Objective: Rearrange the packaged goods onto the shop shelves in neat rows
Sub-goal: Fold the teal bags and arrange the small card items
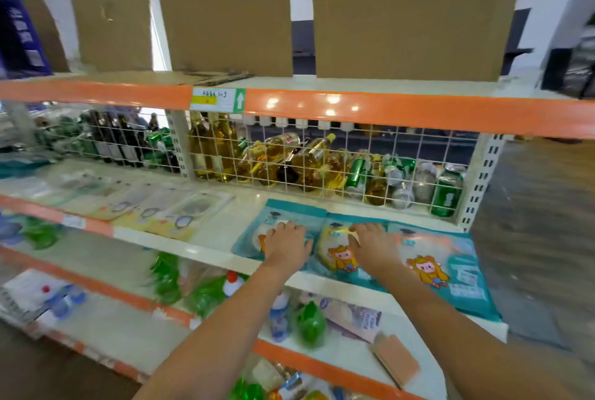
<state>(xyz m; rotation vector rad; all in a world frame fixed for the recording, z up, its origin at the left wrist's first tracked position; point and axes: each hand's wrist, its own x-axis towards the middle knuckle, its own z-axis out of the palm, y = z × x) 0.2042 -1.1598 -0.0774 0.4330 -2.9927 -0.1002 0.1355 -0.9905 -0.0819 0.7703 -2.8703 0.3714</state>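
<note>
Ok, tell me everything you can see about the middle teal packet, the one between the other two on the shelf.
The middle teal packet is a flat, glossy plastic pouch, teal with a yellowish panel and a cartoon figure printed near its front. It lies flat on the white shelf, in a row between two similar teal packets whose edges meet or slightly overlap it. The right hand rests on its right side, fingers curled at a pale tab near the top; motion blur hides the text.

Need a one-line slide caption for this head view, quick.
Both hands, left and right, rest on teal cartoon packets lying side by side on the shelf.
</note>
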